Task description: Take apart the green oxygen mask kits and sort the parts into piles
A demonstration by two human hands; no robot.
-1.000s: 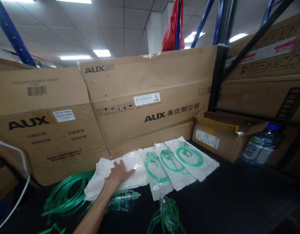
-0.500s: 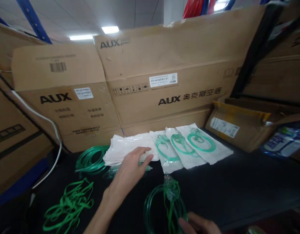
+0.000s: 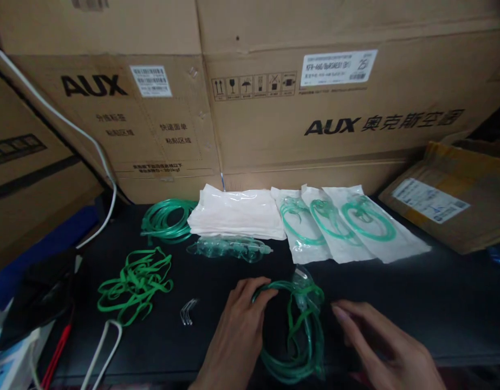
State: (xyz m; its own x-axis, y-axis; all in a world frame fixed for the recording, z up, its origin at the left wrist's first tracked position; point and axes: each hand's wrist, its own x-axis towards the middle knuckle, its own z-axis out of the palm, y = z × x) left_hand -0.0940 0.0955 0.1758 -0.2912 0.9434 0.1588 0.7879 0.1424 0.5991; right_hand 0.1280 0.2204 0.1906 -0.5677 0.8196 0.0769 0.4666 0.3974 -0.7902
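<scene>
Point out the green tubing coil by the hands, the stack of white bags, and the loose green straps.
green tubing coil (image 3: 298, 346): head view, on the looped strands between the hands.
stack of white bags (image 3: 237, 212): head view, on the top bag's middle.
loose green straps (image 3: 134, 283): head view, on the tangle's centre.

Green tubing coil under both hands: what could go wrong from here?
1. The green tubing coil lies in loose overlapping loops with a clear mask on top; the left hand lifting one loop could tangle it.
2. The coil's lower loops sit near the table front edge and might slide off.
3. The small metal clips lie loose beside the left hand and could get swept away.
</scene>
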